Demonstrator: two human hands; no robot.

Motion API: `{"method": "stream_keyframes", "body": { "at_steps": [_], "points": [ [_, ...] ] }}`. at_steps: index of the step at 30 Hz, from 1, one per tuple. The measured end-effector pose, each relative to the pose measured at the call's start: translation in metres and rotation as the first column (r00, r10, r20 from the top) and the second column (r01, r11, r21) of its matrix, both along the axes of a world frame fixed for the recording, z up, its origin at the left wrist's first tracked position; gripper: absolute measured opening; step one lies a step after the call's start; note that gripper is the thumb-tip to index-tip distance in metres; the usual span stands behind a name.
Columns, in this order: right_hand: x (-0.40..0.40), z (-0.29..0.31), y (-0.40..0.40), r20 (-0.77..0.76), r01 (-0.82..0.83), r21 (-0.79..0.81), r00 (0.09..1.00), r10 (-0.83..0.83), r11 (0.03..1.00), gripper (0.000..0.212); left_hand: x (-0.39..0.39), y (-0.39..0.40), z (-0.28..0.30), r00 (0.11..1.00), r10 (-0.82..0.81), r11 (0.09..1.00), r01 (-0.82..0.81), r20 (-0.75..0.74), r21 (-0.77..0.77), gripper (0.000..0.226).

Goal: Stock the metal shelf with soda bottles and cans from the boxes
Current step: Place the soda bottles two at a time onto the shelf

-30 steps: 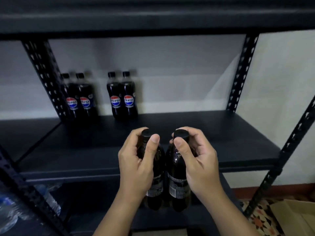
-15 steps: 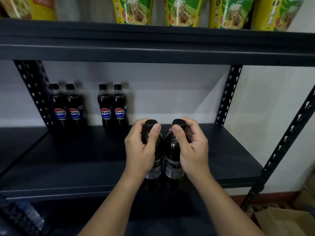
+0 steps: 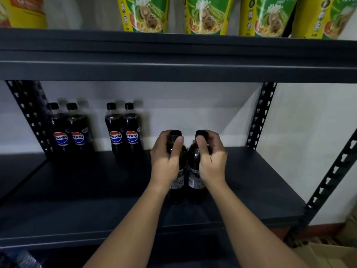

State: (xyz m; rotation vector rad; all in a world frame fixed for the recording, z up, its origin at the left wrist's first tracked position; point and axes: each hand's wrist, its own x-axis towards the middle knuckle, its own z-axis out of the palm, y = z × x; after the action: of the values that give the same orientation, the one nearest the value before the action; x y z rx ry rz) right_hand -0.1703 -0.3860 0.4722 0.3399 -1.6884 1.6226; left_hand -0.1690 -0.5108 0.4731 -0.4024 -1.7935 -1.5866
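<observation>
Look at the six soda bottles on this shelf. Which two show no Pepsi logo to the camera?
The two held bottles: the left hand grips one, the right hand the other. Their small-print sides face us; the four bottles at the back show logos.

Two dark, black-capped soda bottles [image 3: 194,176] upright, side by side, on the metal shelf [image 3: 96,194].

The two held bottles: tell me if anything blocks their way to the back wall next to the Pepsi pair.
Nothing visible does. The shelf behind the held bottles is bare up to the wall; the nearest Pepsi pair stands off to the left.
</observation>
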Motion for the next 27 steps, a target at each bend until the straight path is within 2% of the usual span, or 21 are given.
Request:
{"method": "stream_keyframes", "body": {
  "at_steps": [7, 10, 13, 16, 18, 19, 23, 27],
  "points": [
    [-0.019, -0.001, -0.003, -0.027, 0.009, 0.005, 1.000, -0.009, 1.000, 0.009, -0.023, 0.001, -0.004, 0.999, 0.016, 1.000, -0.016, 0.028, -0.003, 0.025],
    [-0.017, -0.003, -0.002, -0.013, -0.017, -0.015, 1.000, 0.017, 1.000, 0.024, -0.020, 0.004, -0.003, 0.999, -0.015, 0.999, 0.014, 0.041, 0.030, 0.022],
    [-0.009, -0.017, 0.001, 0.036, -0.075, -0.045, 0.996, 0.077, 0.996, 0.049, -0.011, 0.004, -0.005, 0.992, -0.102, 0.991, 0.095, 0.071, 0.095, 0.021],
    [0.003, -0.044, 0.009, 0.141, -0.092, -0.029, 0.985, 0.095, 0.995, 0.071, -0.001, -0.001, -0.026, 0.981, -0.139, 0.989, 0.130, 0.138, 0.068, 0.051],
    [0.009, -0.063, 0.016, 0.212, -0.099, 0.051, 0.974, 0.086, 0.994, 0.074, 0.007, -0.004, -0.047, 0.974, -0.129, 0.990, 0.115, 0.185, 0.084, 0.073],
    [0.012, -0.071, 0.019, 0.245, -0.099, 0.086, 0.967, 0.075, 0.991, 0.074, 0.011, -0.004, -0.056, 0.974, -0.104, 0.992, 0.089, 0.201, 0.085, 0.077],
    [0.020, -0.091, 0.023, 0.311, -0.026, 0.171, 0.950, -0.029, 0.985, 0.074, 0.024, -0.004, -0.078, 0.970, 0.050, 0.998, -0.059, 0.236, 0.031, 0.064],
    [0.021, -0.095, 0.023, 0.333, 0.002, 0.185, 0.941, -0.065, 0.983, 0.068, 0.025, -0.006, -0.087, 0.959, 0.073, 0.996, -0.087, 0.275, 0.038, 0.057]
  ]
}}
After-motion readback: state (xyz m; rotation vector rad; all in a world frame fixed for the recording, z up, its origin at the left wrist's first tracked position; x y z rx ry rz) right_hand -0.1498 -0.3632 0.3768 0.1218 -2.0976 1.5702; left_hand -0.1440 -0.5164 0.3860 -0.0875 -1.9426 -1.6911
